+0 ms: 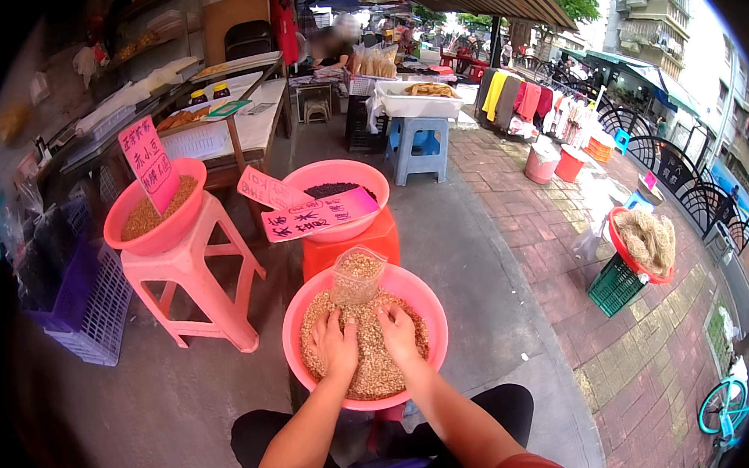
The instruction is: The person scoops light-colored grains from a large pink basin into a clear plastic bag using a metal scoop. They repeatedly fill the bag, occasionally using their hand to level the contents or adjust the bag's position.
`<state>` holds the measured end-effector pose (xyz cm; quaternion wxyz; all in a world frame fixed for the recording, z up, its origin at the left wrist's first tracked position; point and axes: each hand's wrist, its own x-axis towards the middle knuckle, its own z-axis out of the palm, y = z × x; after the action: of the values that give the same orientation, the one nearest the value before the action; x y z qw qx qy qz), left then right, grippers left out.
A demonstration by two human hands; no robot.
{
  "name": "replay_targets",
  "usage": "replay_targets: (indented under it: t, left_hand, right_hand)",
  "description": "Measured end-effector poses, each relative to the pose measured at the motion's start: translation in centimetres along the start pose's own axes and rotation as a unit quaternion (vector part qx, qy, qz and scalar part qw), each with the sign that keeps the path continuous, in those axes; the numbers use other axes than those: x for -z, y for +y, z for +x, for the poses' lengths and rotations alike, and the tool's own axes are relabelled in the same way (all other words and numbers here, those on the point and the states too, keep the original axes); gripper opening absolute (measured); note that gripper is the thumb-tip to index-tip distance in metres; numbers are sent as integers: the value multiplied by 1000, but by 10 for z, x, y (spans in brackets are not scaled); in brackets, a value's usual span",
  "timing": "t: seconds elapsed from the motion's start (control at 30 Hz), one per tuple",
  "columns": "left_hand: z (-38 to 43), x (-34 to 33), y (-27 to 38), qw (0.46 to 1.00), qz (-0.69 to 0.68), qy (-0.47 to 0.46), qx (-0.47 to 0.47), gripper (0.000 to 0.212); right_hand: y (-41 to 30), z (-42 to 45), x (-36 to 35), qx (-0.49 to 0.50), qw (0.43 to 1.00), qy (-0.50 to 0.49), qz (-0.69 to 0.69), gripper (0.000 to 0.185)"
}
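Note:
A pink plastic basin (438, 321) full of tan grains (379, 382) sits between my knees. Both hands rest in the grains, palms turned inward and some fingertips sunk among them. My left hand (335, 344) lies on the left side, thumb apart from the fingers. Opposite it, my right hand (398, 334) is loosely cupped, its thumb toward the middle. Loose grains lie between the two. Just beyond my fingers, a clear plastic bag (359, 276) with similar grains inside leans at the basin's far side; neither hand grips it.
Ahead, a second pink basin (336, 169) with dark grains and handwritten signs (320, 215) rests on a red stool (349, 252). Left is a pink stool (196, 274) bearing another basin (151, 242). Purple and white crates (90, 309) stand farther left. A blue stool (417, 145) supports a white tub (414, 105).

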<state>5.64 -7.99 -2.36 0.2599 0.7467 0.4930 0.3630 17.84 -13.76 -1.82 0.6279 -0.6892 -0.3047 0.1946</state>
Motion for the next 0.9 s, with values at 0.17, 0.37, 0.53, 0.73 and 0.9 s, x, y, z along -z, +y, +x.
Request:
replay_targets:
  t: [0.17, 0.37, 0.53, 0.73, 0.9]
  left_hand:
    - [-1, -8, 2, 1000, 13, -8, -1, 47]
    - [0, -6, -9, 999, 37, -31, 7, 47]
    - [1, -5, -7, 999, 26, -21, -6, 43]
    - [1, -4, -3, 999, 25, -27, -13, 42]
    - [0, -8, -2, 999, 27, -17, -22, 41]
  right_hand:
    - [20, 4, -2, 18, 999, 9, 48, 10]
    - [21, -1, -7, 21, 999, 20, 19, 8]
    - [11, -2, -3, 18, 1000, 0, 9, 9]
    - [-3, -5, 0, 37, 998, 30, -32, 12]
    - [9, 1, -4, 66, 996, 39, -46, 20]
